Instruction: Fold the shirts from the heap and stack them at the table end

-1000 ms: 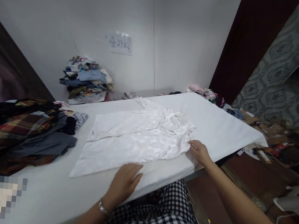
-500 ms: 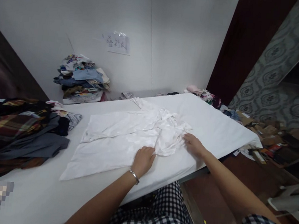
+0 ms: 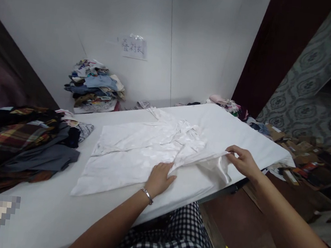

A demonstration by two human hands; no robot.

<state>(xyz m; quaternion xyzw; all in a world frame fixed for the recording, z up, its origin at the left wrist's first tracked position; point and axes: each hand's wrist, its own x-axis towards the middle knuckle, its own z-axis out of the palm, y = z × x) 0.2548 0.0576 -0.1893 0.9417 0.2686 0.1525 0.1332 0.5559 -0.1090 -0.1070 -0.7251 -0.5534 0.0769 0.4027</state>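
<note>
A white shirt (image 3: 139, 149) with a faint sheen lies across the white table, its hem end to the left and its upper part crumpled on the right. My left hand (image 3: 160, 179) rests on the shirt's near edge, fingers lying flat and thumb apart from them. Out to the right, my right hand (image 3: 242, 162) pinches the end of a sleeve (image 3: 206, 158) between thumb and fingers. The sleeve is drawn taut and raised off the tabletop, with a shiny fold hanging beneath the hand. The far sleeve lies bunched towards the wall.
A heap of clothes (image 3: 27, 145) covers the table's left end. Another clothes pile (image 3: 97, 85) stands by the wall under a paper sign (image 3: 134, 48). More clothes (image 3: 226, 105) lie beyond the far right edge. Cardboard boxes (image 3: 305, 148) lie on the right of the table (image 3: 236, 127).
My right hand has moved right, pulling the sleeve out of the crumpled part and lifting it. My left hand stays at the near edge, its thumb now further from the fingers.
</note>
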